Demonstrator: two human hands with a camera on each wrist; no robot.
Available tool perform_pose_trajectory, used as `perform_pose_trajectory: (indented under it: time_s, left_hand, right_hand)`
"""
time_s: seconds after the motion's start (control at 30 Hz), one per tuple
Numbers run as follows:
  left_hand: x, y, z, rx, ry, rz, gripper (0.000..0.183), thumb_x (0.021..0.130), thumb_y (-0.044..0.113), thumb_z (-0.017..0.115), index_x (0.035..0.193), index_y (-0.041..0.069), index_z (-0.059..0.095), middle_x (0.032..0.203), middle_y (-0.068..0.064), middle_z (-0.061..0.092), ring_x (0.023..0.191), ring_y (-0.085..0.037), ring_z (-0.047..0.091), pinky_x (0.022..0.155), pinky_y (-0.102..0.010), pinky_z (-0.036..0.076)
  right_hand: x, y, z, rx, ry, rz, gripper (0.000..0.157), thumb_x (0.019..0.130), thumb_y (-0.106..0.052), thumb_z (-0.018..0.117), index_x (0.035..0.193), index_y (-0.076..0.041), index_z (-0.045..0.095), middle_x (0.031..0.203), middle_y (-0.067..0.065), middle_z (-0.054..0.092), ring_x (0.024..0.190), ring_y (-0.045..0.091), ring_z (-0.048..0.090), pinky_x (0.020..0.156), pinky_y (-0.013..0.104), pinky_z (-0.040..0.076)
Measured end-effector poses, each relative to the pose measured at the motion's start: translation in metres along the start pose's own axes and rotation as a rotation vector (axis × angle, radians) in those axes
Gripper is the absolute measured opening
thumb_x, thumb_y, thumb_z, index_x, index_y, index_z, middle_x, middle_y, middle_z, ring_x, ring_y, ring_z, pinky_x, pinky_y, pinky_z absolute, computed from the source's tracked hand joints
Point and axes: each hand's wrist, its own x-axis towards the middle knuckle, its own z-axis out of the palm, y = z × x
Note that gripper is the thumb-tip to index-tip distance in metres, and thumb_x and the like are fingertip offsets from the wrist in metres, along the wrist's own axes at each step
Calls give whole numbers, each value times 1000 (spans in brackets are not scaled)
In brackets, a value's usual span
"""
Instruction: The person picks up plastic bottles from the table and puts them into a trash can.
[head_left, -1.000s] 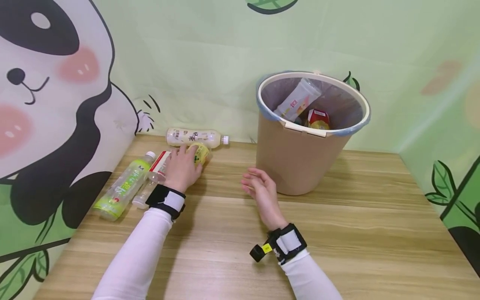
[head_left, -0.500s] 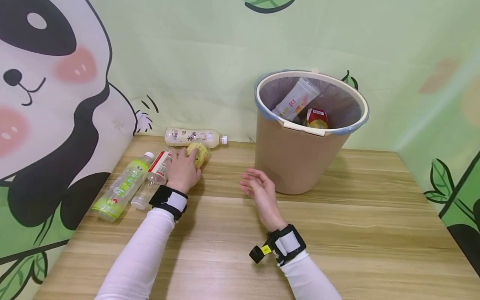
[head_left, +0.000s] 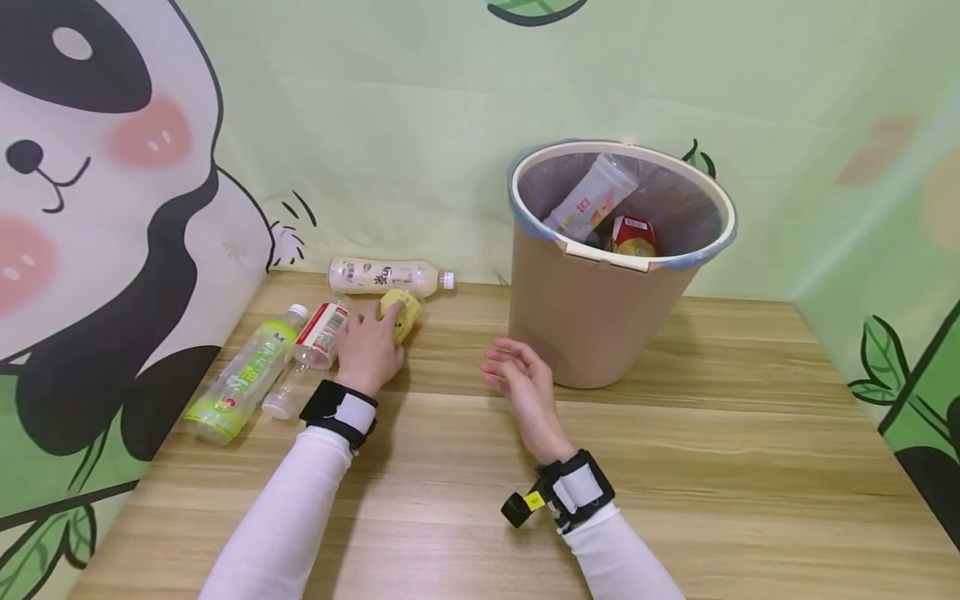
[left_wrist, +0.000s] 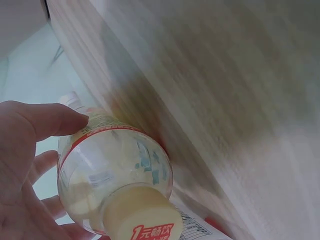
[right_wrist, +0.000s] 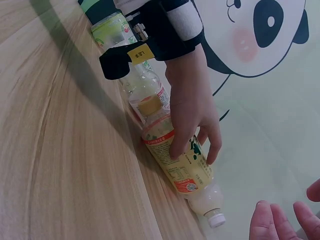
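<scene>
L hand [head_left: 367, 354] is on yellow-label btl [head_left: 403, 315]: thumb on one side, fingers bent round the other, spread approx. to btl width. Btl lies on its side on the wood-grain table [head_left: 450, 517], L of the bin; tan cap [left_wrist: 150, 220] points back twd the wrist. L wrist view shows clear plastic + red band betw. cap and label.

R hand [head_left: 527, 396] holds nothing; fingers loosely bent, parted from thumb. It's raised near the bin base, palm side twd L hand.

Other btls, all lying down: cream btl [head_left: 382, 276] along back wall, just behind yellow-label btl, white cap twd bin; contact betw. the two unclear. Red/white-label btl [head_left: 322, 333] just L of L hand. Clear piece [head_left: 292, 390] below it; can't tell if same btl. Green-label btl [head_left: 243, 379] farthest L, white cap at far end.

Bin [head_left: 592, 325]: tan, upright, pale rim, bluish liner [head_left: 697, 262] folded over. Inside: clear container [head_left: 596, 198] leaning, red/gold pack [head_left: 634, 237] beside it.

Black/white strap on each wrist, white sleeves. Panda print [head_left: 97, 192] on L wall.
</scene>
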Motion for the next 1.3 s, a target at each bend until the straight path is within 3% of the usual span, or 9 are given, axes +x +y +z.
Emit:
perform_pose_trajectory:
  time_s: [0.33,0.6,0.8,1.07,1.3]
  left_hand:
    - [-16,6,4,-46,53,60,74,74,19,74,140,15,42,136,-23,42,113,-49,43,85,-63,43]
    - [-30,16,3,-64,40,109,80,73,15,75,143,17,38,140,-23,40,116,-48,44,91,-61,42]
    - [-38,22,5,-64,38,151,81,72,19,76,144,17,38,141,-23,39,117,-47,44,95,-61,39]
    - [-37,23,7,-64,27,119,85,72,26,77,146,18,35,142,-25,37,118,-47,43,96,-63,36]
    - [-38,22,9,-73,0,108,89,72,24,77,147,19,31,142,-24,38,113,-48,48,90,-61,42]
  right_hand:
    - [-3,0,-3,-4,8,13,36,92,-3,49,127,4,48,117,19,58,111,42,53,97,43,47]
    - [-5,0,-4,-17,23,9,31,91,-2,49,122,1,52,119,23,57,110,42,54,95,43,48]
    - [-6,-1,-5,-26,26,13,35,92,-1,48,126,6,48,123,30,52,111,44,52,92,37,50]
    - [-6,-1,-5,-32,33,14,34,91,-1,48,124,6,49,122,28,54,108,40,55,91,36,51]
    - [-8,-1,-5,-28,33,9,31,92,-1,48,122,3,51,119,25,56,109,42,54,94,41,49]
